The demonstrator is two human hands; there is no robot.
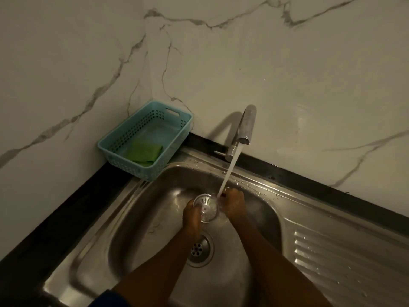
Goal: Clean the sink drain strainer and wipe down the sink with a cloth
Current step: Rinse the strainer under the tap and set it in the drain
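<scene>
Bare forearms (blue sleeve (100, 299) edge)

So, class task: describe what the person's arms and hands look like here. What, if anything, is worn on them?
Both forearms are bare from elbow to wrist. The left hand and right hand wear no gloves; no watch, ring or bracelet can be made out in the dim light. The only clothing showing is a dark blue edge of fabric at the bottom of the frame, by the left arm.

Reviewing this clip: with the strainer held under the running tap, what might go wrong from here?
The wet strainer, pinched between the left hand and right hand, may slip and drop into the sink. The drain sits uncovered, so rinsed-off debris could wash straight down. Water may splash beyond the basin.
</scene>
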